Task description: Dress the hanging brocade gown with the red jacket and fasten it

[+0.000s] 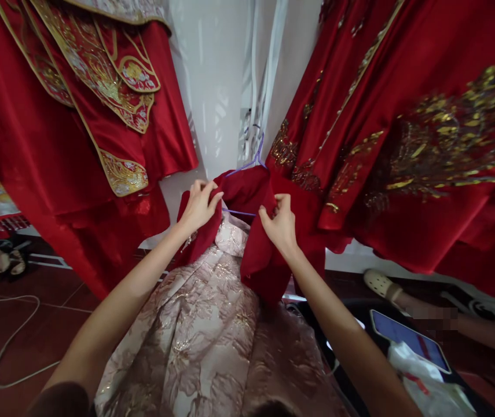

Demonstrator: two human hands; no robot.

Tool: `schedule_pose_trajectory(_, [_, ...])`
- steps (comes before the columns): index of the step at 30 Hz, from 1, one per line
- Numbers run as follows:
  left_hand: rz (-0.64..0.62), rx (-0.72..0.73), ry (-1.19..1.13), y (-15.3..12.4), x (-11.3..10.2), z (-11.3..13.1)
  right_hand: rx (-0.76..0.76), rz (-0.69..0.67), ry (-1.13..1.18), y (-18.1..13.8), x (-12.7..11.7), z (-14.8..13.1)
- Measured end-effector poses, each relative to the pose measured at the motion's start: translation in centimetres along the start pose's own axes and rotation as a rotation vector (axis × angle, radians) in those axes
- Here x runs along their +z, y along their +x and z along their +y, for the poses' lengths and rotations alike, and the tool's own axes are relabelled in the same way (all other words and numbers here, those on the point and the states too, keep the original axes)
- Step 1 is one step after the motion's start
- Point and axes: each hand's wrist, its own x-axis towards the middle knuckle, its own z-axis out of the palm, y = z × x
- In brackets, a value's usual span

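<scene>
Nearest, pale pink floral brocade [212, 313] spreads down the middle, with a lit tablet [410, 340] lying to its right. Beyond, a red jacket [261, 255] hangs on a purple hanger [257, 156] — its front parted, the left hand [200, 204] pinching the left edge, the right hand [279, 223] the right one, well apart. Farther off, embroidered red garments [73, 162] flank a white panel [212, 75].

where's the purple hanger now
In the head view, the purple hanger is near centre, in the red garment, between the left hand and right hand.
</scene>
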Motion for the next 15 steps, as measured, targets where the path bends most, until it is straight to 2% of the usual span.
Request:
schedule_pose_trajectory(4, [-0.006,-0.139,-0.168,-1.1,0.0,1.5,-0.014,-0.052,0.251,-0.1,1.2,1.0])
schedule_pose_trajectory(6, [0.028,-0.125,-0.238,-0.7,0.5,3.1,-0.038,-0.161,0.362,0.0,2.0,0.3])
schedule_pose_trajectory(8, [-0.001,-0.052,-0.32,-0.1,1.3,4.9,-0.032,-0.264,0.487,0.0,2.6,-0.6])
schedule_pose_trajectory(11, [-0.078,0.018,-0.407,0.0,2.5,6.5,0.089,-0.318,0.661,-0.3,2.6,-1.2])
schedule_pose_trajectory(15, [-0.074,-0.009,-0.534,-2.2,3.4,5.9,0.304,-0.317,0.866,-1.0,1.6,-0.1])
